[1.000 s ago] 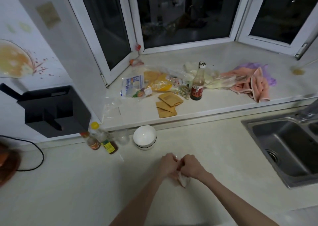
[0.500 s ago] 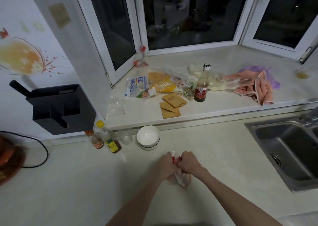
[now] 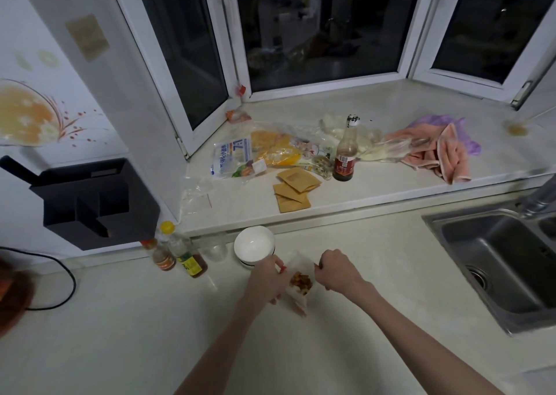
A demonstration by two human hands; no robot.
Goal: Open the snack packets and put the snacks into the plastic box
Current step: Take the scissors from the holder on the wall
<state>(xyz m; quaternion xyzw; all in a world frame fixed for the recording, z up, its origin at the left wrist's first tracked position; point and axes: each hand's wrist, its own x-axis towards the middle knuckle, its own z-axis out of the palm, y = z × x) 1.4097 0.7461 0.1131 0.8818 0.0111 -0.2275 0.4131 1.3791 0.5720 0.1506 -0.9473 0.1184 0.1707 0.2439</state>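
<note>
Low in the centre of the frame, the left hand (image 3: 266, 277) and right hand (image 3: 337, 271) each pinch 1 top edge of a small snack packet (image 3: 299, 286), holding its mouth apart above the counter (image 3: 120, 319); brown snacks show inside. Just behind sits a white bowl (image 3: 254, 245). Further up, 3 brown sachets (image 3: 293, 188) lie on the sill.

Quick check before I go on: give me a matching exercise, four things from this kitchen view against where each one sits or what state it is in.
Things:
1. snack packet
2. white bowl
3. brown envelopes
4. pink cloth

Places or states:
A. right end of the window ledge
B. pulled open between both hands
C. stacked on the ledge, left of the dark bottle
D. on the counter, just beyond the left hand

Pairs: 1-B, 2-D, 3-C, 4-A
</note>
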